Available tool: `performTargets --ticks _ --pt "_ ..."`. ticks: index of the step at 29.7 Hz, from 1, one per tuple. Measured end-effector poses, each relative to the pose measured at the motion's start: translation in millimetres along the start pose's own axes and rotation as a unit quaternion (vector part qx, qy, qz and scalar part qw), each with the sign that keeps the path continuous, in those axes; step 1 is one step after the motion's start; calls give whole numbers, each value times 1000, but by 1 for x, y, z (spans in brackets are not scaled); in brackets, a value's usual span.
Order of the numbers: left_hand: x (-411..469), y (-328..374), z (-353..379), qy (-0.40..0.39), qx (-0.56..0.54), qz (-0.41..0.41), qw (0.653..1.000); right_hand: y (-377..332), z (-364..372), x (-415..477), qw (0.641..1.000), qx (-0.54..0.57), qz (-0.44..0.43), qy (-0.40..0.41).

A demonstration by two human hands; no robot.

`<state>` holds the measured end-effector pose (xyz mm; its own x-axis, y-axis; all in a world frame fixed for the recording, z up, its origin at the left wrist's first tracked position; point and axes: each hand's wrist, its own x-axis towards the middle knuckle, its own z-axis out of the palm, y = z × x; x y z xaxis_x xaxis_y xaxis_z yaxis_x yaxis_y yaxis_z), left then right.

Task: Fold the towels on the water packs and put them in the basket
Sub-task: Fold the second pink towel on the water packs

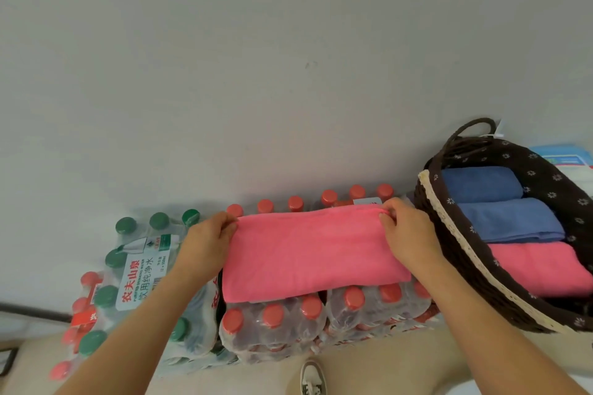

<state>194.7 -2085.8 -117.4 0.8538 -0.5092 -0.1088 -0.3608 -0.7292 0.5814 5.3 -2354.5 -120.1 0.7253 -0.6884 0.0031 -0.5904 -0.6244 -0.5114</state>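
Note:
A pink towel (308,253), folded into a long rectangle, lies flat on the red-capped water packs (288,324). My left hand (208,234) pinches its far left corner. My right hand (404,228) pinches its far right corner. To the right stands a dark woven basket (455,266) with a flowered lining and cream lace trim. Inside it lie two folded blue towels (507,218) and one folded pink towel (542,266).
A green-capped water pack (141,266) lies to the left, with more red-capped bottles (80,308) beyond it. A plain grey wall (288,74) rises behind the packs. A white shoe (311,378) shows on the beige floor below. Blue-white packaging (568,160) sits behind the basket.

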Motion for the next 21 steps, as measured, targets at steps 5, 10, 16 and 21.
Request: performTargets --ticks 5,10,16,21 --pt "9 -3 1 1 41 20 999 1 0 9 999 -44 -18 10" --pt "16 -2 2 8 66 38 997 1 0 17 996 -61 -48 39" --pt "19 -2 6 20 91 56 994 6 10 24 994 -99 -45 25" --pt "20 -5 2 6 24 6 1000 9 6 31 999 -23 -15 -21"
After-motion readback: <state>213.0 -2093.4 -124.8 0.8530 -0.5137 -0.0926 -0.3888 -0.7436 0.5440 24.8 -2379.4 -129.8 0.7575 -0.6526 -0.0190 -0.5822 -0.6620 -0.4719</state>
